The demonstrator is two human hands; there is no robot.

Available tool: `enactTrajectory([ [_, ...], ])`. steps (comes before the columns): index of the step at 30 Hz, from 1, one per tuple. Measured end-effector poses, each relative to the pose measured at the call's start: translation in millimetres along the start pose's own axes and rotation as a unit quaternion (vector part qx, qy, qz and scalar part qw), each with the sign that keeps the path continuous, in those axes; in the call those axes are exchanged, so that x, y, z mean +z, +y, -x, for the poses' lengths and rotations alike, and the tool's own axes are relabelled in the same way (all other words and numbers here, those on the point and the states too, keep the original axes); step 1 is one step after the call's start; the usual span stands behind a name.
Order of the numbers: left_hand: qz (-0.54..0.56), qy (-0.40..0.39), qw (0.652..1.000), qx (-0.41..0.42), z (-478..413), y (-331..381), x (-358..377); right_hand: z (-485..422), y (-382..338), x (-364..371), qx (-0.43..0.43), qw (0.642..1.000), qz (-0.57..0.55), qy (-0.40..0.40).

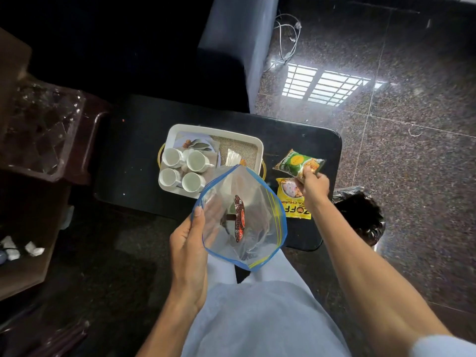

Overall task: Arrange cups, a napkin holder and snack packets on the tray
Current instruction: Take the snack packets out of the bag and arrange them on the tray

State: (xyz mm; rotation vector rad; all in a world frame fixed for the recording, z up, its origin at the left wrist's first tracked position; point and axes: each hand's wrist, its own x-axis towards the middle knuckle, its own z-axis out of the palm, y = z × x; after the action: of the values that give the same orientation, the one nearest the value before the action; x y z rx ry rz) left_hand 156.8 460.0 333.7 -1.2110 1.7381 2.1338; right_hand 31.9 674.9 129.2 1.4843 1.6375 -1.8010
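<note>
A white tray [258, 148] sits on a black table [128, 155] with several white cups [194, 161] grouped on its left side. A napkin holder [233, 157] stands on the tray's right part. My left hand [189, 243] grips the rim of a clear zip bag [257, 222] with a blue edge, held open above the table's front edge; a dark red packet [239, 219] lies inside it. My right hand [313, 185] pinches the corner of a green snack packet [293, 162] to the right of the tray. A yellow snack packet [292, 202] lies flat just below it.
A dark brown stand with a clear plastic container [41, 124] is to the left of the table. A black plastic bag [360, 212] sits on the floor at the table's right corner. A grey sofa end [231, 47] rises behind the table. The polished floor lies to the right.
</note>
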Motion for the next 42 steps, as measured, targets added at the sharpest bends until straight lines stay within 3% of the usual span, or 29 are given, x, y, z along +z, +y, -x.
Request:
enactTrajectory([
  [6,-0.009,-0.015,1.0,0.009,2.0,-1.8,5.2,-31.9,21.9,14.7,0.101,0.994,-0.04,0.026],
  [11,-0.011,-0.02,1.0,0.007,-0.4,-4.7,6.0,-35.1,29.3,12.7,0.139,0.987,-0.08,-0.015],
  [19,-0.024,-0.029,0.999,0.007,-0.3,-7.7,9.5,-21.4,36.0,-12.8,0.139,0.99,0.006,-0.004],
  [21,-0.021,-0.029,0.999,0.005,-1.2,-7.5,9.9,-4.0,31.9,-23.6,0.077,0.991,0.104,0.023],
  [23,-0.017,-0.028,0.999,0.002,-1.8,-7.2,10.0,22.5,20.4,-35.1,-0.067,0.978,0.194,0.043],
  [27,-0.014,-0.034,0.999,0.002,-2.6,-8.3,8.5,109.1,-17.2,-52.7,-0.336,0.93,0.141,-0.053],
  [30,-0.022,-0.043,0.999,0.003,-1.6,-7.4,7.7,169.8,-37.8,-56.6,-0.496,0.832,0.168,-0.182],
  [32,-0.018,-0.049,0.999,0.002,0.2,-6.1,7.1,191.8,-44.9,-50.6,-0.559,0.718,0.304,-0.281],
  [35,-0.019,-0.075,0.997,0.01,7.4,-2.8,5.7,199.6,-37.6,-24.0,-0.517,0.505,0.569,-0.393],
  [37,-0.027,-0.089,0.995,0.019,11.9,-2.9,3.6,193.2,-18.8,-2.0,-0.501,0.362,0.686,-0.384],
  [39,-0.032,-0.1,0.994,0.024,14.9,-4.9,0.4,187.2,-0.8,16.9,-0.506,0.217,0.768,-0.327],
  [41,-0.034,-0.107,0.993,0.029,17.4,-5.3,-3.5,181.6,12.2,30.5,-0.498,0.128,0.812,-0.277],
  [42,-0.035,-0.107,0.993,0.029,18.4,-4.9,-5.5,179.5,17.4,34.9,-0.498,0.111,0.819,-0.262],
])
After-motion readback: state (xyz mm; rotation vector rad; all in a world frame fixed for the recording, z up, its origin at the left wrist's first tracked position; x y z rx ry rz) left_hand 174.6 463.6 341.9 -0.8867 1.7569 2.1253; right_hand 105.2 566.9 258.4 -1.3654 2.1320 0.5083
